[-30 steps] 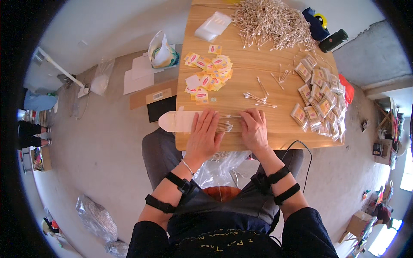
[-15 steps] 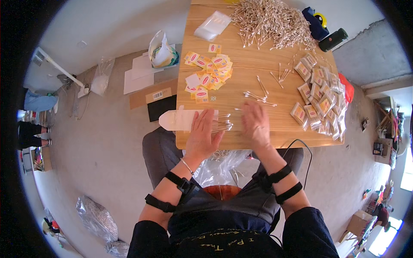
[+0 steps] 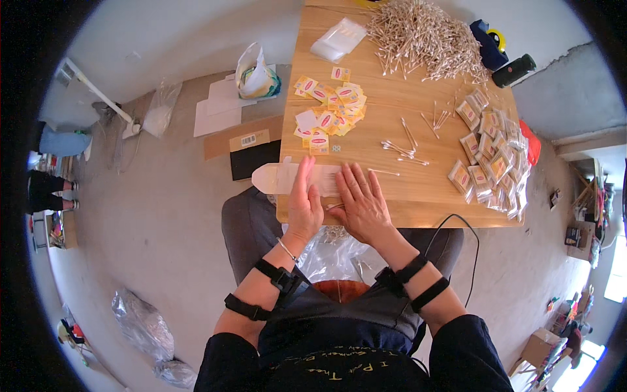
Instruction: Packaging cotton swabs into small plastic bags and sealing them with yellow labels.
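Note:
A flat, pale plastic bag (image 3: 266, 178) lies along the table's near left edge, its pointed flap to the left. My left hand (image 3: 304, 204) stands on edge against it, fingers straight and thumb apart. Palm down, my right hand (image 3: 361, 204) lies with outstretched fingers over the bag's right end. It covers most of the cotton swabs there; only a few ends show by its thumb. A single cotton swab (image 3: 384, 172) lies just right of my right fingers. Beyond it is a small group of loose swabs (image 3: 406, 152).
Yellow-and-white cards (image 3: 333, 104) lie in a heap at the left. A big pile of swabs (image 3: 424, 39) and clear bags (image 3: 338, 39) are at the far side. Filled packets (image 3: 499, 157) are heaped on the right, near a dark cylinder (image 3: 514, 70). A black cable (image 3: 475, 255) hangs off the near edge.
My right hand has come left from the bare tabletop onto the bag's end and flattened over the swabs. My left hand has turned from palm down to its edge. The view has shifted slightly.

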Tool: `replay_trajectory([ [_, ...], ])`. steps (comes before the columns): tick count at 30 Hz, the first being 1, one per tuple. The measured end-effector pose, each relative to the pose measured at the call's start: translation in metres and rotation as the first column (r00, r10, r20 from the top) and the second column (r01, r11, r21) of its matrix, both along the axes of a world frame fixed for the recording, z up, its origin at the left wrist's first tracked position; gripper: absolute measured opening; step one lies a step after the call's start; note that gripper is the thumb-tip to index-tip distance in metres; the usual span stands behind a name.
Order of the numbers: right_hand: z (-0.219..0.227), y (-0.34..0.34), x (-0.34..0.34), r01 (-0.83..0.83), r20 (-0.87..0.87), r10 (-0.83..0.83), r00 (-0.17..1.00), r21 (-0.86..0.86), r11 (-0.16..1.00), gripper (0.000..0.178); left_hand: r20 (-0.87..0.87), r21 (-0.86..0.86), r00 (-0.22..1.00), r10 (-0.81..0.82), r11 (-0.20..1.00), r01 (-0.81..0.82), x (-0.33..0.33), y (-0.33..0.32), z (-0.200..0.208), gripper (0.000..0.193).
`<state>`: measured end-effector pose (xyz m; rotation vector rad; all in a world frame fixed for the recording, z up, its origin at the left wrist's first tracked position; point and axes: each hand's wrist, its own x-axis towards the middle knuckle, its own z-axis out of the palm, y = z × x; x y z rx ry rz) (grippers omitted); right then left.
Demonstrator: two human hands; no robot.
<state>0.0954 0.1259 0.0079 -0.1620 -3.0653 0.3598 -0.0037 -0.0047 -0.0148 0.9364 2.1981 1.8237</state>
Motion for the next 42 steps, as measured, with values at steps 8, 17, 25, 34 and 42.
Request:
replay_trajectory([
  [8, 0.011, 0.006, 0.009, 0.058, -0.085, -0.064, 0.994, -0.071, 0.996, 0.09, 0.099, 0.089, 0.995, 0.016, 0.996, -0.024, -0.004, -0.005, 0.008, 0.043],
  [17, 0.0, 0.015, -0.005, 0.163, -0.171, -0.177, 0.969, -0.093, 0.982, 0.085, 0.142, 0.166, 0.99, 0.02, 0.985, -0.044, -0.002, 0.003, 0.005, 0.046],
  [25, -0.001, 0.017, 0.01, 0.221, -0.303, -0.271, 0.914, -0.189, 0.957, 0.034, 0.187, 0.168, 0.982, -0.038, 0.986, 0.006, 0.009, 0.011, -0.006, 0.047],
  [34, 0.002, 0.023, -0.007, 0.226, -0.282, -0.266, 0.922, -0.165, 0.96, 0.012, 0.251, 0.205, 0.966, -0.059, 0.979, 0.007, 0.009, 0.013, -0.001, 0.047],
  [42, 0.013, 0.009, 0.012, 0.106, -0.308, -0.145, 0.94, -0.139, 0.985, 0.022, 0.33, 0.304, 0.939, -0.097, 0.953, -0.008, 0.004, 0.009, 0.003, 0.048],
])
